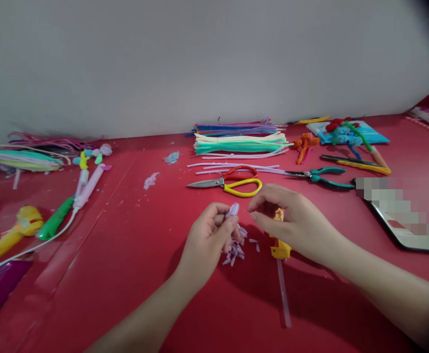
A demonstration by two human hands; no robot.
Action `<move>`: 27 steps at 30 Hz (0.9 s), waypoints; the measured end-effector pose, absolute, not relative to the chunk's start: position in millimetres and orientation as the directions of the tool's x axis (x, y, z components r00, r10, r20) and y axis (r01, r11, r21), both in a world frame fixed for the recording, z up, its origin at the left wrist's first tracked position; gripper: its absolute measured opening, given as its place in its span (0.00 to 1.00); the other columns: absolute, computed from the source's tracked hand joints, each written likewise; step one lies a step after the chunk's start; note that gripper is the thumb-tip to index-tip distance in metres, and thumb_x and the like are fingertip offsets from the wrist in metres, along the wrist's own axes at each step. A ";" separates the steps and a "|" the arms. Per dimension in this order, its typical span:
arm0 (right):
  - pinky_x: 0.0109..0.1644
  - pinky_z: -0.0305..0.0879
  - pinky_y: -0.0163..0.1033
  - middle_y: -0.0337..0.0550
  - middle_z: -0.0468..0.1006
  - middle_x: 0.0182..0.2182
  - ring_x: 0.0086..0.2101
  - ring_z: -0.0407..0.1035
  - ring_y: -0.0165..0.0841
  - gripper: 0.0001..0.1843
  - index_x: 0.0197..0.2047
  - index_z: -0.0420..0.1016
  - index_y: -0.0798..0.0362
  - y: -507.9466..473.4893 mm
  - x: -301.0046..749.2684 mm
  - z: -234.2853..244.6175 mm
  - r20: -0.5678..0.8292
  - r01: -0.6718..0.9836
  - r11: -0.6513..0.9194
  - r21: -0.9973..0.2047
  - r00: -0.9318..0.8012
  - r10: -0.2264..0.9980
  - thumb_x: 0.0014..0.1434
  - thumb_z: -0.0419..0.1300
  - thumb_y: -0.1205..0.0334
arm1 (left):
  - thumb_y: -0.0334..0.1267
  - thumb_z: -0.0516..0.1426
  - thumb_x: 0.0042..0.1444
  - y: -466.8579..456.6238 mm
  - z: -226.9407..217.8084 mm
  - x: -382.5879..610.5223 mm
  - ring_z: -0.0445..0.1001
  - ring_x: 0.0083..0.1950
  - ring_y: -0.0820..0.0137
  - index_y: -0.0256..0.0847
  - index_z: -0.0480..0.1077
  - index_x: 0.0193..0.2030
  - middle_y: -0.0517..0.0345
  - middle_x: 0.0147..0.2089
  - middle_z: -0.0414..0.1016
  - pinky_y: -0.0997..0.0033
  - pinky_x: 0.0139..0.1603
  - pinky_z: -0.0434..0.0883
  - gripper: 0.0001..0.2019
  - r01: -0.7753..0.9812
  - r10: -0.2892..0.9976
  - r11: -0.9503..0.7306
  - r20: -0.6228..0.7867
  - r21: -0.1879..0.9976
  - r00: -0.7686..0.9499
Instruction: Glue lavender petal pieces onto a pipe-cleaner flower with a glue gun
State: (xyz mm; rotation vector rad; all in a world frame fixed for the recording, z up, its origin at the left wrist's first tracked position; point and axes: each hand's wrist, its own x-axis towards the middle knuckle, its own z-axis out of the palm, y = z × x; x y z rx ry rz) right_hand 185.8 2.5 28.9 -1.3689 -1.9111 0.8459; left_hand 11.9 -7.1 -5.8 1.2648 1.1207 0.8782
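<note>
My left hand [209, 235] pinches a small lilac folded petal piece [232, 210] between thumb and fingers. Beneath it, a loose heap of lilac petal-like scraps [234, 251] lies on the red table, partly hidden by my fingers. My right hand [291, 220] hovers just to the right, its fingers curved and the thumb slightly apart from the index tip; nothing shows between them. Under that hand is a yellow glue gun [281, 251], mostly covered, with a clear glue stick [283, 294] sticking out toward me. Scissors [225, 183] with red and yellow handles rest beyond my hands.
Teal-handled pliers [326, 177] and a phone [394, 215] lie right. Bundled pipe cleaners [240, 143] are by the wall. Left are another yellow glue gun [12, 233], a green-handled tool [58, 218] with a white cord, and a purple object [3, 287].
</note>
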 end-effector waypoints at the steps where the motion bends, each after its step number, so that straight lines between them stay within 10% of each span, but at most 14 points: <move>1: 0.31 0.60 0.32 0.36 0.70 0.27 0.28 0.63 0.27 0.06 0.30 0.69 0.53 2.6 185.4 28.4 0.124 0.550 0.251 -0.797 -0.259 0.958 0.51 0.55 0.72 | 0.41 0.51 0.61 -6.0 -5.6 11.9 0.56 0.20 0.81 0.40 0.62 0.38 0.65 0.24 0.69 0.80 0.22 0.57 0.07 0.043 0.946 0.158 -0.164 0.987 0.280; 27: 0.32 0.58 0.35 0.38 0.68 0.28 0.29 0.62 0.28 0.04 0.30 0.69 0.54 -1.9 185.3 23.8 0.280 0.593 0.430 -0.681 -0.332 0.901 0.55 0.57 0.70 | 0.40 0.52 0.59 -12.9 7.4 17.2 0.56 0.20 0.81 0.38 0.66 0.31 0.67 0.21 0.63 0.82 0.20 0.56 0.09 0.155 0.936 0.135 -0.177 0.979 0.304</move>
